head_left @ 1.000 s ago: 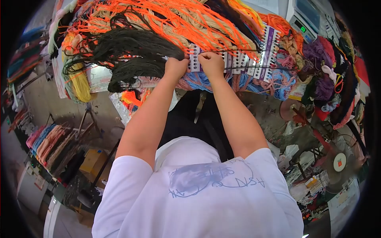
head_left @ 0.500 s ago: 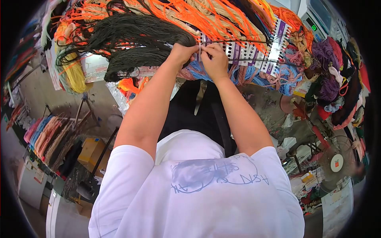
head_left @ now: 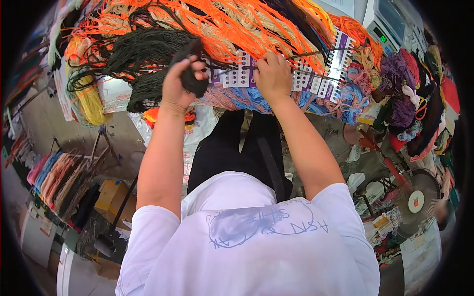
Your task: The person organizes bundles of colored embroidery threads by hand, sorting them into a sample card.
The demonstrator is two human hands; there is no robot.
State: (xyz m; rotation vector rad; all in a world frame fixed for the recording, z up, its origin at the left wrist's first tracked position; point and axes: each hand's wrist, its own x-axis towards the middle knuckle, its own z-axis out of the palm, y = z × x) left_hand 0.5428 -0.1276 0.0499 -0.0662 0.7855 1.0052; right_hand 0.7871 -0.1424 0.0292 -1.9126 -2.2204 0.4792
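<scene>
My left hand [head_left: 178,85] is curled round the thick end of a black yarn hank [head_left: 193,81], its fingertips bent toward me. Loose black yarn [head_left: 140,49] spreads leftward over the table. My right hand [head_left: 274,78] is closed, back upward, over a row of white and purple cards with punched holes [head_left: 237,74]. Dark strands run between the two hands and on to the right across more punched cards [head_left: 340,61]. The right fingertips are mostly hidden, but a black strand passes into them.
Orange and beige yarn [head_left: 237,24] lies behind the cards, blue and pink yarn [head_left: 242,101] along the near edge. A scale with a green display [head_left: 387,34] stands at the back right, beside purple yarn [head_left: 402,93]. A fan [head_left: 417,202] is at the right, a yarn rack [head_left: 59,172] at the left.
My left hand has moved left, away from the right hand, and the end of the black hank has come with it. My right hand has shifted slightly right and turned back upward.
</scene>
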